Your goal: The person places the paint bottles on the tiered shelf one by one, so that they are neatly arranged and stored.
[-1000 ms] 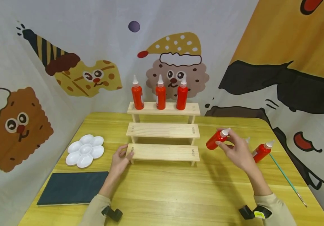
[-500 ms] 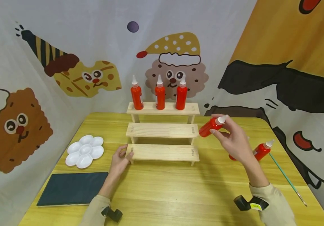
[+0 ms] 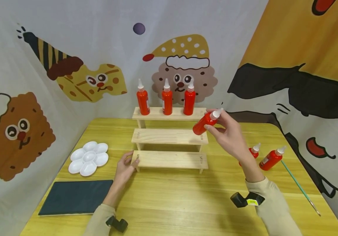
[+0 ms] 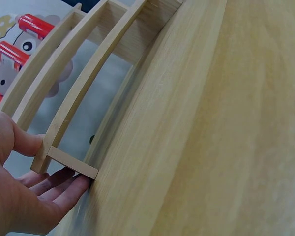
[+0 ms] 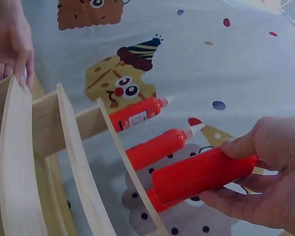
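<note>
Brings the tilted red bottle (image 3: 201, 126), pinched in the right grip (image 3: 228, 135), leftward from over the bench (image 3: 169, 203) to the right end of the wooden stand (image 3: 166, 136), so likely within placing reach, with the left grip (image 3: 125, 169) clamped on the bottom step (image 3: 169, 159).

We could read no words or numbers. We saw a pale label (image 5: 137, 119) on the leftmost red bottle (image 5: 150, 105) on the wooden stand (image 3: 155, 113) and a yellow sticker (image 3: 252, 202) on the black device (image 3: 256, 196) at the right sleeve (image 3: 275, 209), both too small or blurred to decipher.
</note>
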A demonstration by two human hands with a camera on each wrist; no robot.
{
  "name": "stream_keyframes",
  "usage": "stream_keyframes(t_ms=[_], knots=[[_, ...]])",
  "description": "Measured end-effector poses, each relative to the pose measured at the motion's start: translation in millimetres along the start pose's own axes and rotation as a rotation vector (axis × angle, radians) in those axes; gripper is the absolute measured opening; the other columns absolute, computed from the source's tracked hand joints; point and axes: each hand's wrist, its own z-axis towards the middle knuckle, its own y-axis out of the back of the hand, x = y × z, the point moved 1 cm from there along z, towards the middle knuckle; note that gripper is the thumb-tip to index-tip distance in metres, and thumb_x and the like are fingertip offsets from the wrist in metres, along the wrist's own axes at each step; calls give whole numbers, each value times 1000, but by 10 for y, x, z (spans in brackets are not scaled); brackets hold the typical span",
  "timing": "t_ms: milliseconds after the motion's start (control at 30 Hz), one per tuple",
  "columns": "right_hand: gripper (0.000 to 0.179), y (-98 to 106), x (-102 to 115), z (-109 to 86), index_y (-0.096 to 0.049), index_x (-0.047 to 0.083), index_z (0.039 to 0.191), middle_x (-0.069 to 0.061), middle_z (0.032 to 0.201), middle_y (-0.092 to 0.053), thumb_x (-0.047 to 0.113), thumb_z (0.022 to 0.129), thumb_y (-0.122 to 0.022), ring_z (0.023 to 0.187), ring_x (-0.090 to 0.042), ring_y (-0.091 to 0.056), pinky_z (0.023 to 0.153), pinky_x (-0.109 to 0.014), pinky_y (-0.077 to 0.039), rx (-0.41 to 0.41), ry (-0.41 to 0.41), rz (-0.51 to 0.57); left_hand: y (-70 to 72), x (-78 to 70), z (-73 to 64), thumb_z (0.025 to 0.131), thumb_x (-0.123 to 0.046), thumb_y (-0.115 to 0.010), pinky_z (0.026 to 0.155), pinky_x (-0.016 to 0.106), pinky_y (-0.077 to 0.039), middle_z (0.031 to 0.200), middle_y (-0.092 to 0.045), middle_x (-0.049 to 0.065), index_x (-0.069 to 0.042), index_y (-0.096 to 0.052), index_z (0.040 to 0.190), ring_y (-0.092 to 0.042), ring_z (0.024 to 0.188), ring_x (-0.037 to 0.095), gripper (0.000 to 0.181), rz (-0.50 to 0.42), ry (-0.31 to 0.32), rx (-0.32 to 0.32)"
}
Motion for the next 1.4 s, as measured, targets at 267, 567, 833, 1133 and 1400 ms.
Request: stream_keyframes(t_ms=[267, 567, 833, 1133, 1400], knots=[[47, -180, 91, 180, -56, 7, 137, -12, 129, -65, 4, 93, -72, 121, -33, -65, 92, -37, -58, 52, -21, 40, -2, 30, 31, 100, -14, -65, 75, 28, -55, 141, -56, 30, -6, -46, 150, -68, 105, 25, 54, 6, 6, -4], [42, -440, 103, 379, -59, 5, 133, -13, 129, -64, 2, 93, -72, 120, -32, -64, 96, -50, -56, 84, -3, 112, -2, 15, 20, 100, -14, -65, 73, 27, -54, 141, -56, 30, -6, -46, 150, -68, 98, 20, 54, 3, 5, -4], [40, -745, 82, 551, -58, 1, 132, -17, 127, -66, 0, 93, -70, 111, -34, -67, 98, -49, -55, 132, 50, 130, -8, -2, 3, 100, -14, -65, 74, 26, -53, 141, -57, 29, -6, -46, 149, -69, 100, 21, 53, 20, 10, -11], [42, -1147, 21, 681, -58, 3, 132, -13, 127, -66, 5, 93, -73, 112, -31, -65, 98, -45, -55, 198, 43, 152, -30, 5, 30, 99, -12, -64, 72, 24, -52, 139, -58, 29, -6, -47, 148, -69, 95, 18, 52, 39, 11, -18], [44, -1471, 45, 770, -58, 2, 133, -16, 128, -66, 8, 93, -73, 115, -31, -64, 100, -42, -55, 256, 46, 123, -19, -17, 23, 99, -12, -64, 73, 25, -54, 139, -59, 29, -6, -48, 147, -70, 99, 23, 51, 25, 12, -17]])
